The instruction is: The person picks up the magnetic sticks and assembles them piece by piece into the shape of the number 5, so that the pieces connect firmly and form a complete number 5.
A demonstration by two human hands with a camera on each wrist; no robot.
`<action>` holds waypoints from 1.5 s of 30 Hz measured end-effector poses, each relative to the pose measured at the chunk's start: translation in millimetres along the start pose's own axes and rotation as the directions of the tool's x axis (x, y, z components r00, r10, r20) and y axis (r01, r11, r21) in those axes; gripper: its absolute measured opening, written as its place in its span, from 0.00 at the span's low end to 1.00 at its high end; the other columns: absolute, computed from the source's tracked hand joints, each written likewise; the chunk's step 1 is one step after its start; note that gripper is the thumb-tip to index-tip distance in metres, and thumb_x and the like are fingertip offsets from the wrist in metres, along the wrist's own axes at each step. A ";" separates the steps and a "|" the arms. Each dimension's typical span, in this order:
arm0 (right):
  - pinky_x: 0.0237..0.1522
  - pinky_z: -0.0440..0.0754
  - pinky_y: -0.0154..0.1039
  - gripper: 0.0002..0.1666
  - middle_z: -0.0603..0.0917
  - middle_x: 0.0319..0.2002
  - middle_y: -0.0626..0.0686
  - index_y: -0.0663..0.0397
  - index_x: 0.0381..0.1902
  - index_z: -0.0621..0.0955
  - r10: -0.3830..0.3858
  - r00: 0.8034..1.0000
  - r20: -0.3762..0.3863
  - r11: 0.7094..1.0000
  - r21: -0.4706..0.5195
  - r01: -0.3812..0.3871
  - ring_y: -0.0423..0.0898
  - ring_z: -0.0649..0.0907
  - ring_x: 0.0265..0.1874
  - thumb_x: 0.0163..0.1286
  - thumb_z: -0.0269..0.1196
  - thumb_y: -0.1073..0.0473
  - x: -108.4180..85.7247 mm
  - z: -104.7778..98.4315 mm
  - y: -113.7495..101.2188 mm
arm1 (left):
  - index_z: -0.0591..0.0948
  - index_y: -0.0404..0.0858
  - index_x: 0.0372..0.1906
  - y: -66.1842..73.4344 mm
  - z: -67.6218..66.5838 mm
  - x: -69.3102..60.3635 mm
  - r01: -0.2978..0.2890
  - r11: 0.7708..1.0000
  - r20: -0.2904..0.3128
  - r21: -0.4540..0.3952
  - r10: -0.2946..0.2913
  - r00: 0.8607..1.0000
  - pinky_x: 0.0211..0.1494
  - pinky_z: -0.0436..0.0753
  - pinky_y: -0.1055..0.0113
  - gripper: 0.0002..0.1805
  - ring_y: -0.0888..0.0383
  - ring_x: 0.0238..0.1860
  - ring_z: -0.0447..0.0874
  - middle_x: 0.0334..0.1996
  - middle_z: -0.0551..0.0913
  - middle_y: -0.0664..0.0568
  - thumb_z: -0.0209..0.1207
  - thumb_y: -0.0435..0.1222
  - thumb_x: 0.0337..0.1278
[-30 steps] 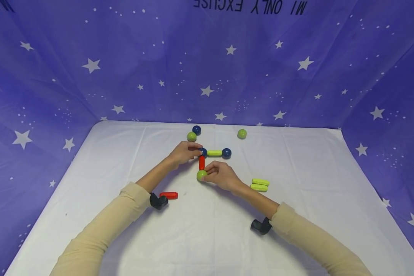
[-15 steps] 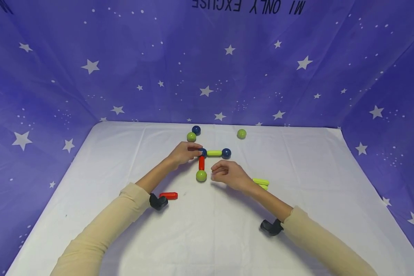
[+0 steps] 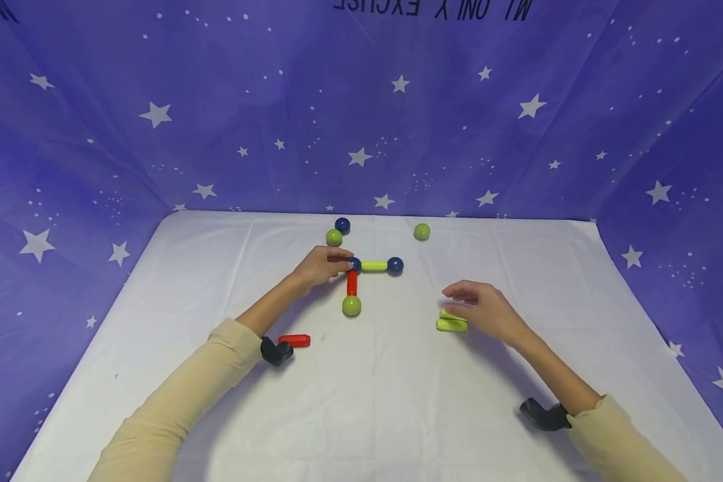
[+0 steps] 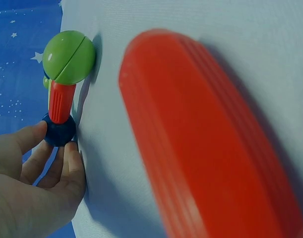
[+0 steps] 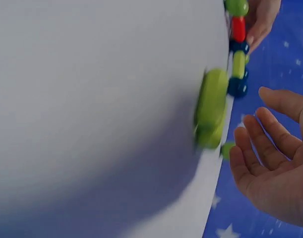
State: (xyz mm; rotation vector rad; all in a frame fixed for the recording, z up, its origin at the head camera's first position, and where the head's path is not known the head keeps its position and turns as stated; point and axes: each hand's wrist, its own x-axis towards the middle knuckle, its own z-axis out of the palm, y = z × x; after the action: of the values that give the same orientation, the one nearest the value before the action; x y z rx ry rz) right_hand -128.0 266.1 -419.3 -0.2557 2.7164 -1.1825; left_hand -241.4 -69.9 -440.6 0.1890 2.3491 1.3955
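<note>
My left hand [image 3: 322, 268] pinches a dark blue ball [image 4: 60, 131] between thumb and fingers. From that ball a yellow-green rod [image 3: 374, 266] runs right to a second blue ball [image 3: 395, 266]. A red rod [image 3: 352, 284] runs from it toward me, ending in a green ball [image 3: 351, 306]. With fingers spread and nothing held, my right hand [image 3: 485, 311] hovers over two loose yellow-green rods [image 3: 452, 325], partly covering the farther one. In the right wrist view that hand [image 5: 275, 158] shows relaxed, parted fingers.
A loose red rod [image 3: 295, 341] lies by my left wrist, large in the left wrist view. Farther back are a green ball [image 3: 334, 237] beside a blue ball [image 3: 342, 225], and another green ball [image 3: 422, 231] to the right. A starry purple cloth [image 3: 361, 120] backs the white table [image 3: 361, 415].
My right hand has let go of the green ball at the red rod's end and moved right to the loose yellow-green rods. My left hand keeps its hold on the blue ball.
</note>
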 end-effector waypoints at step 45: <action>0.47 0.80 0.46 0.14 0.86 0.49 0.56 0.57 0.51 0.86 0.051 0.995 0.083 0.998 -0.031 -0.048 0.52 0.83 0.48 0.69 0.66 0.60 6.7 1.3 14.4 | 0.83 0.39 0.45 -9.7 27.1 -75.1 -0.068 0.997 -0.054 0.032 0.070 0.996 0.42 0.76 0.64 0.11 0.56 0.38 0.79 0.37 0.83 0.53 0.68 0.36 0.58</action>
State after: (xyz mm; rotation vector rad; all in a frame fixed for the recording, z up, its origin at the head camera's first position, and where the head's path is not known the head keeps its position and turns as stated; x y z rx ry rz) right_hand -135.5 273.4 -431.3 -0.2346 2.6536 -1.0945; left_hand -161.2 -76.2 -440.2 0.2450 2.4313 1.4153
